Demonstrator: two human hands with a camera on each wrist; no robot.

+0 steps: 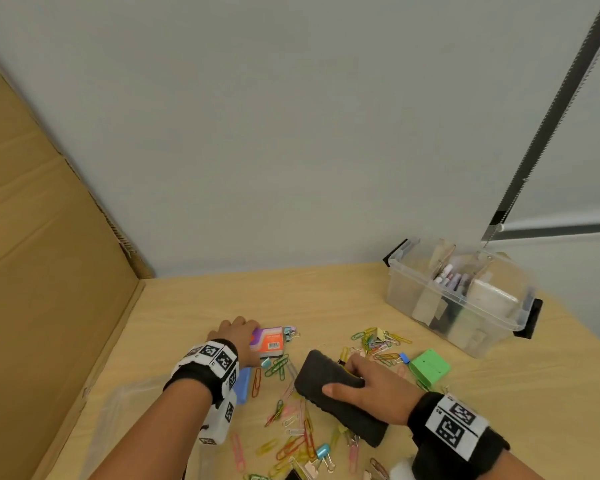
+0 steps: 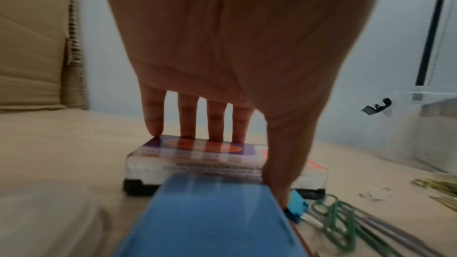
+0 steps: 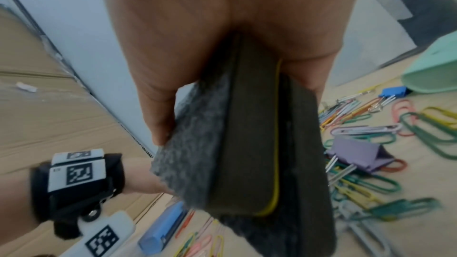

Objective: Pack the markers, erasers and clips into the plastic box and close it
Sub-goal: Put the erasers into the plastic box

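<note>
My left hand lies over the left end of a wrapped orange-and-purple eraser on the table. In the left wrist view its fingertips press the eraser's far top edge and the thumb reaches down its near right side. My right hand grips a long black felt eraser, held tilted just above the clips. The right wrist view shows what look like two black erasers stacked, with a yellow line between them. The clear plastic box stands open at the back right with markers inside.
Coloured paper clips and binder clips lie scattered across the table's middle and front. A blue eraser lies under my left wrist. A green square block sits right of my right hand. A clear lid lies front left. A cardboard wall stands on the left.
</note>
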